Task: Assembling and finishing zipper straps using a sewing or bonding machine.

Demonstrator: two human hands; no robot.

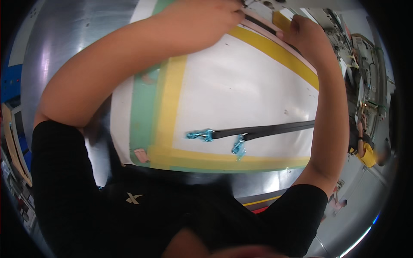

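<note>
Seen from above, looking down over a black short-sleeved shirt (86, 193) at a white work surface edged with yellow and green tape (241, 86).

Left hand (202, 21) reached to the top of the view, fingers curled down and closed, knuckles toward the camera, fingertips pressed on the near end of a narrow black fabric strap (260, 24) lying on a pale pink strip (275, 36). Whether pinched between fingers or only held down under them: could not tell, the fingertips being hidden by the hand itself.

Right hand (305, 36) just to the right of it, thumb up, fingers curled loosely, resting on the same pink strip and strap beside a small yellow rectangular tab (282, 19). Exact grip hidden at the picture's upper edge. Pale machine parts with small holes (269, 4) just beyond both hands, cut off by the frame.

Lower on the white surface, well apart from both hands, lay a second long flat black webbing strap (266, 129), running from the right forearm leftward, ending in two bright turquoise metal clips (200, 135), one at the tip and one hanging just below. Untouched by either hand.

Bare brushed-metal tabletop (60, 47) around the white surface. At far right, another person in yellow (365, 150) among equipment.
</note>
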